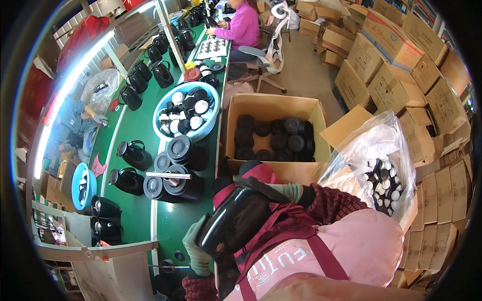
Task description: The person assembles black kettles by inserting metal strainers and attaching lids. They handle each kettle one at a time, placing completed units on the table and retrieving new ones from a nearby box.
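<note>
Tilted over my lap is a glossy black jug body [236, 220], held between my two gloved hands. My left hand [197, 243], in a pale green glove with dark fingers, grips its lower left end. My right hand [268, 189] is wrapped over the upper end, and its dark fingertips lie on the rim area. No handle shows on the jug from here. On the green bench to the left stand stacks of round black lids or bases [179, 150], with a metal bar [168, 175] lying across them.
Black jugs [133, 155] line the green bench [135, 220]. A blue basin [213, 118] holds black and white caps. Ahead sits a cardboard box [271, 102] of black round parts; on the right, a plastic-lined box [401, 150] holds more caps. Cartons are piled behind; a co-worker [243, 25] sits farther along.
</note>
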### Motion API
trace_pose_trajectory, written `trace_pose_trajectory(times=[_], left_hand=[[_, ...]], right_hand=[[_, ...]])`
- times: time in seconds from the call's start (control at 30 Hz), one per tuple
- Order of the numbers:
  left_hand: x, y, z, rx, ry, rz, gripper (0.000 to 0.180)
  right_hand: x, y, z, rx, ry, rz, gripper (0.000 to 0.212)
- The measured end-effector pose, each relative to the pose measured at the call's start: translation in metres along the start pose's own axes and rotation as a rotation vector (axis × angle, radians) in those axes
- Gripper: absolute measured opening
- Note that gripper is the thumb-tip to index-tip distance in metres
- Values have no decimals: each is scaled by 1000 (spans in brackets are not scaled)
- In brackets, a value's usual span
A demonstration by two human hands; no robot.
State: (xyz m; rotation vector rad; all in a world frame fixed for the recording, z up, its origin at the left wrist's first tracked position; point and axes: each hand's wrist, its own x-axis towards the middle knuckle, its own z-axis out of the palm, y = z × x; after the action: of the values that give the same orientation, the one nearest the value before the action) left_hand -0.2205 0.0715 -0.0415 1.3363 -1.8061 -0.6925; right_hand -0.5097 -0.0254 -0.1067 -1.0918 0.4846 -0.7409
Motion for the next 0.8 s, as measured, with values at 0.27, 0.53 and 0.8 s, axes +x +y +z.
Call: trace_pose_trajectory(times=[0.27, 0.53, 0.8], left_hand=[[-10, -12, -6, 524, -91, 240, 74], [-28, -55, 26, -192, 99, -198, 62], [-20, -66, -8, -14, -47, 66, 49]], right_hand=[[2, 3, 1, 307, 53, 397, 67], [7, 10, 14, -396, 18, -463, 68], [0, -61, 12, -59, 50, 524, 51]])
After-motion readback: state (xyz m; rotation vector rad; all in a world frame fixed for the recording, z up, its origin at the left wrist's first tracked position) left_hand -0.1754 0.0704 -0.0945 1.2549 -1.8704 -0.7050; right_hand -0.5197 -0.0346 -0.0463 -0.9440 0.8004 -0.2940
